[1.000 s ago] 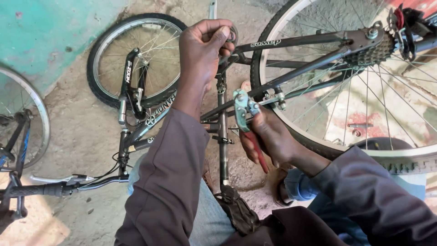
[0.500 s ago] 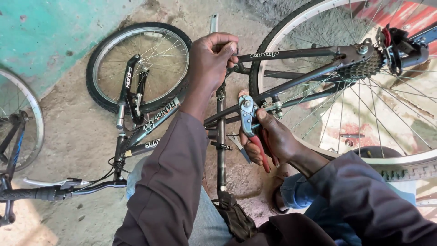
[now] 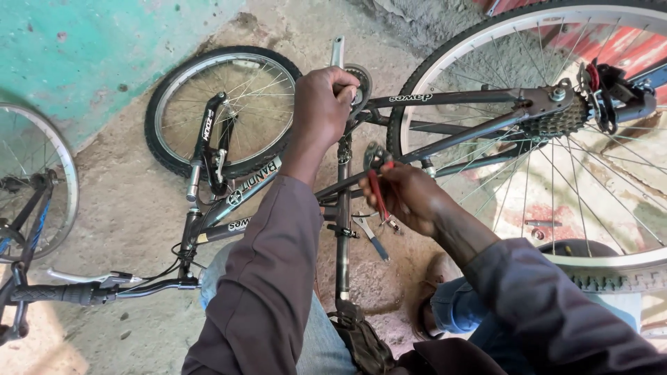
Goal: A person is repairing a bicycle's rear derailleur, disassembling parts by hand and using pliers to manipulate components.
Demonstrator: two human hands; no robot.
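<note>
The bicycle frame (image 3: 445, 142) lies upside down on the concrete floor (image 3: 125, 208), and the left hand (image 3: 323, 104) is wrapped tight around the crank (image 3: 358, 80) at its bottom bracket. Just right of that, the right hand (image 3: 410, 198) grips red-handled pliers (image 3: 377, 177) against a frame tube. Beyond the frame the rear wheel (image 3: 556, 139) rises to the right, the small front wheel (image 3: 222, 111) to the left.

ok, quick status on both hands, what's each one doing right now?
Left hand: closed, gripping the bicycle at the crank area.
Right hand: closed around red-handled pliers, held beside the frame.
</note>
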